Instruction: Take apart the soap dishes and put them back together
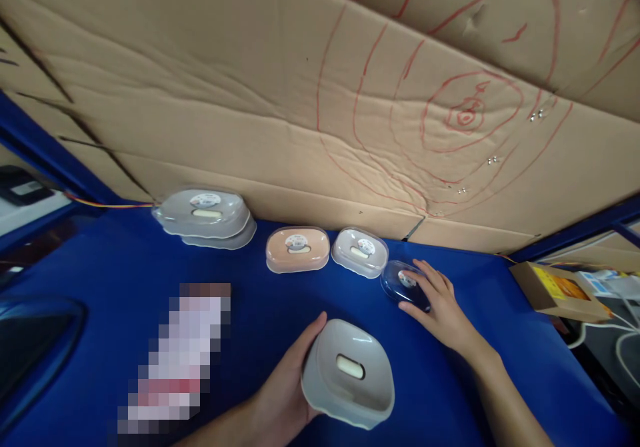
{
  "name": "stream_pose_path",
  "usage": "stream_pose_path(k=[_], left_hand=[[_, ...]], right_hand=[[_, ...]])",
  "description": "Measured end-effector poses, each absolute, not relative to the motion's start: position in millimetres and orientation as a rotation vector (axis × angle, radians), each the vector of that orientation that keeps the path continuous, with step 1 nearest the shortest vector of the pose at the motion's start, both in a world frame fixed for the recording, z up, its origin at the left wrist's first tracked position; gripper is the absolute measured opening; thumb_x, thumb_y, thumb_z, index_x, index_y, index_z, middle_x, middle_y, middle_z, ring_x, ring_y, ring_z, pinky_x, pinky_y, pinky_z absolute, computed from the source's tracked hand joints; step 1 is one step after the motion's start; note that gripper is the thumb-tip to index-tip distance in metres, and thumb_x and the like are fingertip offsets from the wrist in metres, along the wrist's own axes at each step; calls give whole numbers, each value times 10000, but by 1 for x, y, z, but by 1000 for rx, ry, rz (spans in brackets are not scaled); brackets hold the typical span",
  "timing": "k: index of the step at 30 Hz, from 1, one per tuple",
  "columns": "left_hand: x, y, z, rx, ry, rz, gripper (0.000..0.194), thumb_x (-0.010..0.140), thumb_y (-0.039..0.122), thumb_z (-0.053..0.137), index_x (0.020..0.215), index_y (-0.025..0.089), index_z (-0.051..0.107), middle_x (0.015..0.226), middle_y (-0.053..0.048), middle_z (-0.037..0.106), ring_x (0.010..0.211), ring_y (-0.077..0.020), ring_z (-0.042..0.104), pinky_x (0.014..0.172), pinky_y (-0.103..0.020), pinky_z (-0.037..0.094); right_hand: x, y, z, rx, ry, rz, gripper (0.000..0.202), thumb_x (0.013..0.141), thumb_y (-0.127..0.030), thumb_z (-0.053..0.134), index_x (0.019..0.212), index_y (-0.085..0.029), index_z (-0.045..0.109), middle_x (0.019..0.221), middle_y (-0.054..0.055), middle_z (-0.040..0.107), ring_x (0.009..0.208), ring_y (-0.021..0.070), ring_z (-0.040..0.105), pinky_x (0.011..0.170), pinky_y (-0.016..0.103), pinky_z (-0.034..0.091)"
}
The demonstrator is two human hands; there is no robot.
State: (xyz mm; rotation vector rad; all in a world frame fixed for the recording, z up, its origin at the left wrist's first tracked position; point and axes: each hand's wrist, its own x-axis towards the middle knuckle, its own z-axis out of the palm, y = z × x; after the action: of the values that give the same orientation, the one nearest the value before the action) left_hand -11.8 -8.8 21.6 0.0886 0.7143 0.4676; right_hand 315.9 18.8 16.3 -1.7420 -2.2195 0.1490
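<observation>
In my left hand [293,380] is a grey soap dish [367,394] without a lid, tilted so its hollow faces me. A white oblong piece [351,366] shows in the slot of its floor. My right hand [440,304] is at a clear lid [395,287] lying on the blue table. Its thumb is at the lid's near edge and its fingers are over the label and far side, covering the lid's right end. Just left of that lid stands a pale grey soap dish [340,254] with a clear cover, and beside it a similar pinkish-orange one [275,255].
Two grey lidded soap dishes [173,210] are stacked at the back left of the blue table [270,307]. A cardboard wall [225,120] with red drawn rings rises behind. A blurred-out item [185,347] lies at left, and an open carton [545,294] stands at right.
</observation>
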Motion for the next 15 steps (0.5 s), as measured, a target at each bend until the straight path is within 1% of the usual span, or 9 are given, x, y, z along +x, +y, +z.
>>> stream_pose_path(k=[2, 4, 5, 6, 8, 10, 12, 14, 15], left_hand=[[-11, -9, 20, 122, 682, 464, 539, 964, 669, 591, 929, 166, 783, 860, -56, 794, 824, -217, 720, 778, -294, 548], [-11, -9, 18, 157, 640, 460, 565, 962, 680, 586, 1019, 157, 792, 928, -72, 808, 886, -229, 729, 834, -307, 548], [-11, -9, 16, 168, 627, 462, 580, 963, 686, 582, 1068, 154, 791, 962, -81, 812, 923, -238, 733, 860, -316, 546], [-11, -9, 15, 175, 622, 466, 600, 964, 694, 573, 1113, 153, 787, 994, -90, 815, 952, -245, 735, 874, -322, 545], [-11, -8, 12, 181, 625, 465, 644, 967, 714, 551, 1184, 150, 773, 1032, -104, 816, 970, -251, 739, 861, -324, 545], [-11, -7, 10, 177, 638, 462, 646, 973, 712, 546, 1274, 175, 741, 1080, -96, 814, 980, -247, 740, 850, -322, 544], [-11, -7, 9, 160, 659, 468, 609, 980, 679, 570, 1351, 214, 700, 1131, -76, 807, 1010, -242, 736, 874, -326, 541], [-10, -7, 8, 144, 690, 468, 591, 988, 648, 582, 1388, 224, 676, 1136, -73, 806, 1030, -243, 734, 899, -331, 538], [-10, -7, 7, 140, 704, 469, 598, 991, 645, 578, 1387, 208, 677, 1111, -81, 809, 1032, -247, 734, 900, -331, 539]], right_hand=[[292, 3, 29, -1573, -2247, 201, 625, 997, -598, 605, 1541, -322, 469, 1664, 133, 422, 1565, 379, 359, 1246, 645, 309], [262, -16, 37, -1395, -2362, 496, 965, 888, -741, 673, 1654, -297, 291, 1719, 152, 322, 1560, 382, 374, 1220, 570, 411], [248, -24, 39, -1326, -2431, 616, 1086, 819, -785, 716, 1672, -300, 250, 1733, 151, 291, 1557, 395, 376, 1202, 557, 445], [235, -31, 38, -1262, -2491, 690, 1088, 807, -778, 735, 1672, -323, 257, 1742, 137, 275, 1556, 404, 375, 1184, 556, 468], [215, -40, 31, -1211, -2460, 801, 895, 911, -643, 716, 1649, -324, 322, 1746, 122, 271, 1567, 386, 360, 1189, 538, 467], [206, -41, 22, -1262, -2250, 834, 570, 1042, -468, 584, 1571, -304, 451, 1657, 118, 448, 1511, 317, 469, 1183, 487, 480], [205, -40, 17, -1323, -2057, 809, 386, 1095, -357, 472, 1468, -296, 548, 1497, 100, 619, 1407, 256, 581, 1163, 441, 499], [208, -38, 18, -1310, -2070, 748, 395, 1086, -394, 503, 1465, -295, 549, 1488, 102, 626, 1399, 271, 582, 1166, 460, 490], [209, -38, 20, -1264, -2166, 722, 504, 1048, -479, 574, 1511, -289, 513, 1552, 120, 571, 1438, 312, 542, 1184, 501, 466]])
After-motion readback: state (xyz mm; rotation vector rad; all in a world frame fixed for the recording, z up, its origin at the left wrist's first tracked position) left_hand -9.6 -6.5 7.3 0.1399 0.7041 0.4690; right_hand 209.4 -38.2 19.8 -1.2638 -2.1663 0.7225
